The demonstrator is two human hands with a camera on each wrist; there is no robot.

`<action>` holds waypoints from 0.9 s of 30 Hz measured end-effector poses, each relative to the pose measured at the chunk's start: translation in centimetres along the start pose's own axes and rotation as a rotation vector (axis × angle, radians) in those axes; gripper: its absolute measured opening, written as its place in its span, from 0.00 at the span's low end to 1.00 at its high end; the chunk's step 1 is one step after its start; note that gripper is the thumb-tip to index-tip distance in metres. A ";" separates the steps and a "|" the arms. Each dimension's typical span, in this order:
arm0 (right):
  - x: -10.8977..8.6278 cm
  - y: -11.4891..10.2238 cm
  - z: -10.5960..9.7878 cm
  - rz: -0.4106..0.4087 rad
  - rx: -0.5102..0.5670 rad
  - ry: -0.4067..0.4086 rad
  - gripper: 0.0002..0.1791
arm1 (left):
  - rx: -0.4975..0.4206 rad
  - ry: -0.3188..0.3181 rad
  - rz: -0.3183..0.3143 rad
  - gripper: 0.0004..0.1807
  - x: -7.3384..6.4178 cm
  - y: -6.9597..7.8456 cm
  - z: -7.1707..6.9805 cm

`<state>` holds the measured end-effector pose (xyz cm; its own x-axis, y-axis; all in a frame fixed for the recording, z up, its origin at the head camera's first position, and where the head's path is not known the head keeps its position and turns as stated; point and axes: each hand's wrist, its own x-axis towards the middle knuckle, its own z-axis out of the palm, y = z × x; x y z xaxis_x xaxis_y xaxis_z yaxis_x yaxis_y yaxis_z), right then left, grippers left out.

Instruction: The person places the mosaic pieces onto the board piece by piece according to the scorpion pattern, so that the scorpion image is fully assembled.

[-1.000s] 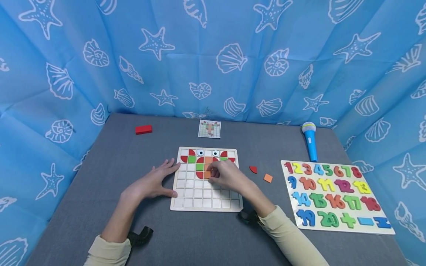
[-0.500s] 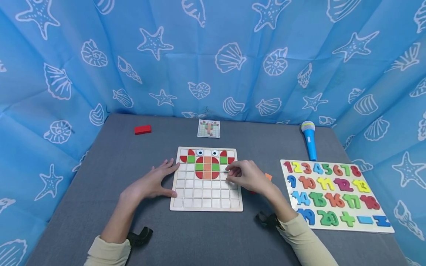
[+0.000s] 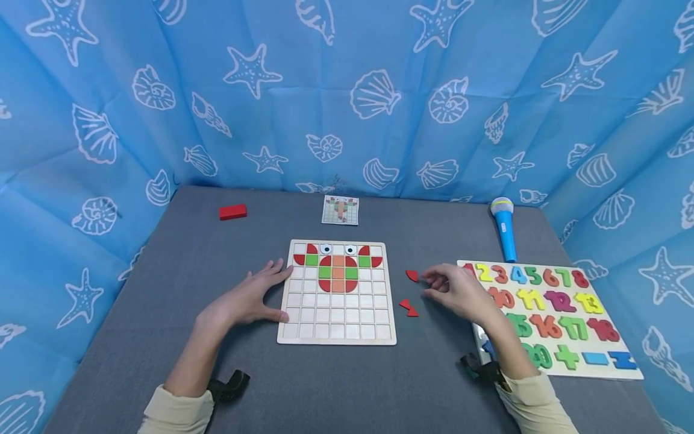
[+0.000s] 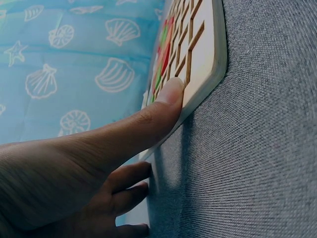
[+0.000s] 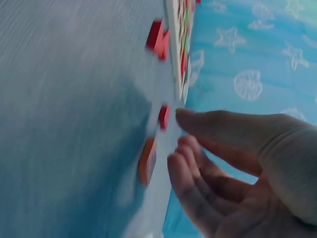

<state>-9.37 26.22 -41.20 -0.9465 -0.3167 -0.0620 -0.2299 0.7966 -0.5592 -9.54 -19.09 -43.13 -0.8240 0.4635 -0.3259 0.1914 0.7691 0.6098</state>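
A wooden grid board [image 3: 322, 331] lies on the grey table, with red, green and orange tiles and two eye tiles in its upper rows. My left hand [image 3: 244, 295] spreads along its left side. In the left wrist view the thumb [image 4: 171, 94] rests on the board's rim. To the right of the board, my right hand [image 3: 458, 289] hovers with bent fingers and holds nothing. An orange square tile [image 5: 147, 161] lies just beyond its fingertips in the right wrist view, hidden in the head view. Nearby are a red quarter-circle tile [image 3: 412, 275] and two red triangle tiles [image 3: 412, 311].
A number puzzle board [image 3: 580, 361] lies at the right, partly under my right forearm. Behind it is a blue toy microphone [image 3: 506, 232]. A pattern card [image 3: 340, 210] and a red block [image 3: 232, 211] lie toward the back, before a blue shell-print curtain [image 3: 347, 90].
My right hand has withdrawn from the grid board and moved right, over the loose tiles. An orange tile and a red-and-green column show on the board where it was. The left hand stays put.
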 end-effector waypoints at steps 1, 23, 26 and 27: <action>-0.2 0.3 -0.2 0.012 -0.027 0.010 0.16 | -0.001 -0.001 -0.004 0.61 0.0 0.0 0.0; -0.5 0.2 -0.5 -0.006 0.079 -0.013 0.10 | 0.013 -0.012 -0.033 0.61 0.6 -0.3 0.3; -0.4 -1.0 0.1 -0.059 0.127 -0.022 0.12 | 0.021 -0.012 -0.041 0.60 0.3 0.1 0.1; -0.3 -1.5 0.3 -0.078 0.140 -0.029 0.13 | 0.020 -0.010 -0.041 0.60 0.3 0.1 0.1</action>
<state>-8.64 24.99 -40.62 -0.9197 -0.3908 -0.0365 -0.2665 0.6900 -0.6730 -9.74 -18.81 -43.20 -0.8260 0.4355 -0.3579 0.1682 0.7964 0.5809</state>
